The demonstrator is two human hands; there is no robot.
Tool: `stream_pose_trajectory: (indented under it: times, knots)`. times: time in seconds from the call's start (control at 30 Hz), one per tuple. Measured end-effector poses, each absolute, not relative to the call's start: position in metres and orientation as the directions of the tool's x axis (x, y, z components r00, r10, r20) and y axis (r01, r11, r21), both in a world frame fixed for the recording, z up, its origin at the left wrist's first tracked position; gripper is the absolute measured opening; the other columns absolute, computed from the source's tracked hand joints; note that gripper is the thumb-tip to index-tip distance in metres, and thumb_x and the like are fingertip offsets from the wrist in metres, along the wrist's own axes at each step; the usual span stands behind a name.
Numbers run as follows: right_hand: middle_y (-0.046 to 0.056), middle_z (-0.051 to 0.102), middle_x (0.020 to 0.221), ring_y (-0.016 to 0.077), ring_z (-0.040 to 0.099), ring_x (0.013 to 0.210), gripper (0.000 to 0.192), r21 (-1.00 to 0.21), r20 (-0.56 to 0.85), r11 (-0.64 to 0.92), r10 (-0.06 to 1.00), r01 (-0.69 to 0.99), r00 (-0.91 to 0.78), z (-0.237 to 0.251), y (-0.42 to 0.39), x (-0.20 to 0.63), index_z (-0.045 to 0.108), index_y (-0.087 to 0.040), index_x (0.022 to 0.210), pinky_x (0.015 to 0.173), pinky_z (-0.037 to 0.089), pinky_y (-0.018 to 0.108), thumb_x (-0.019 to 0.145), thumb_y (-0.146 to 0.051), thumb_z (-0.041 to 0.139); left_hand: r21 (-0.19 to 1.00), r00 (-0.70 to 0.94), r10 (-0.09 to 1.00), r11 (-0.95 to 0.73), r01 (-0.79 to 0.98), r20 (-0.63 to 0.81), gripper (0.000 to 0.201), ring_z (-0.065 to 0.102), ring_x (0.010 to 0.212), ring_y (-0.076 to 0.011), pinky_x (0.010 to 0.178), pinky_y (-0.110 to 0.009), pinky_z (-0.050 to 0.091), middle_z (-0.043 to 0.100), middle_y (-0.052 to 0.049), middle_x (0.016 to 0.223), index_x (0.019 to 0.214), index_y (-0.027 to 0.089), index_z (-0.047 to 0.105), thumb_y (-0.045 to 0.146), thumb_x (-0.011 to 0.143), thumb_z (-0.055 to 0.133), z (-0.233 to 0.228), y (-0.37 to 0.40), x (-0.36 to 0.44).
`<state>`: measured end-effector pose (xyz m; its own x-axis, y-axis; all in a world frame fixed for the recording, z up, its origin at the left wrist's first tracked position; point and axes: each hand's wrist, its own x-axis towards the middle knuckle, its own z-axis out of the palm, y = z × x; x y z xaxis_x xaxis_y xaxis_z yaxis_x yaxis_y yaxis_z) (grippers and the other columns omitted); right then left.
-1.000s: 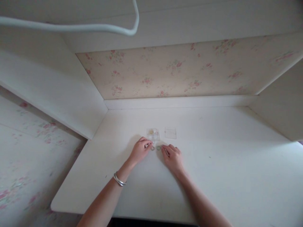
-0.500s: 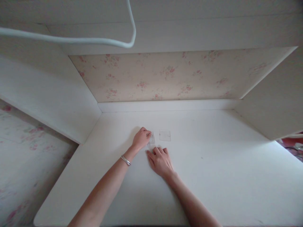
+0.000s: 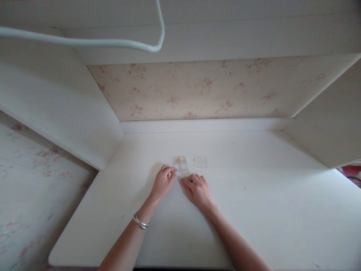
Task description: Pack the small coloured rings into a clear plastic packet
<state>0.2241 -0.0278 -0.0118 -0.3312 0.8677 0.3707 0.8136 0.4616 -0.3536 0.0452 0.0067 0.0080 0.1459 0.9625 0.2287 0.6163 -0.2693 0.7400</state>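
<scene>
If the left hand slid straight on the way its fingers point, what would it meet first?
Most likely the small clear packet lying just beyond the left hand; the fingertips look almost at its near edge, though depth is hard to judge.

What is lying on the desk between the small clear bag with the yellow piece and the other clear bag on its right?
Nothing: in the head view only bare white desk shows between the small clear bag and the other clear bag.
</scene>
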Motion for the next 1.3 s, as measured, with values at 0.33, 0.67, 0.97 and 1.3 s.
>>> stream_pose_trajectory:
  times: [0.33, 0.67, 0.97, 1.3]
  knots:
    - [0.004, 0.058, 0.080, 0.0154, 0.054, 0.075, 0.031, -0.793, 0.311, 0.241, 0.950, 0.559, 0.032, -0.022, -0.019, 0.232, 0.069, -0.022, 0.092, 0.071, 0.043, 0.028, 0.090, -0.041, 0.045, 0.736, 0.232, 0.956, -0.286, 0.613, 0.179, 0.021, 0.057, 0.088, -0.0154, 0.081, -0.028, 0.047, 0.061, -0.004, 0.093, 0.096, 0.022, 0.066, 0.028, 0.088, 0.048, -0.006, -0.025, 0.043]
    - [0.004, 0.058, 0.079, 0.0153, 0.055, 0.074, 0.029, -0.720, 0.366, 0.290, 0.931, 0.631, -0.010, -0.008, 0.028, 0.227, 0.071, -0.023, 0.092, 0.070, 0.043, 0.028, 0.088, -0.040, 0.048, 0.490, 0.332, 0.924, -0.382, 0.783, 0.189, 0.023, 0.054, 0.090, -0.0175, 0.082, -0.031, 0.044, 0.059, -0.005, 0.093, 0.104, 0.028, 0.066, 0.026, 0.086, 0.052, -0.006, -0.031, 0.050]
    - [0.002, 0.056, 0.083, 0.0137, 0.053, 0.073, 0.024, -0.568, 0.316, 0.228, 0.948, 0.791, -0.046, -0.006, 0.065, 0.220, 0.072, -0.031, 0.090, 0.067, 0.039, 0.026, 0.086, -0.040, 0.051, 0.497, 0.301, 0.931, -0.366, 0.787, 0.208, 0.018, 0.055, 0.087, -0.0160, 0.080, -0.029, 0.044, 0.059, -0.004, 0.091, 0.093, 0.024, 0.066, 0.025, 0.088, 0.048, -0.005, -0.034, 0.046]
    - [0.003, 0.057, 0.080, 0.0147, 0.054, 0.070, 0.036, -0.735, 0.333, 0.136, 0.926, 0.664, 0.179, 0.000, 0.043, 0.241, 0.072, -0.022, 0.090, 0.068, 0.041, 0.028, 0.085, -0.047, 0.046, 0.738, 0.193, 0.960, -0.278, 0.615, 0.201, 0.024, 0.056, 0.082, -0.0122, 0.075, -0.024, 0.046, 0.058, -0.003, 0.091, 0.092, 0.022, 0.065, 0.031, 0.091, 0.043, -0.010, -0.031, 0.041]
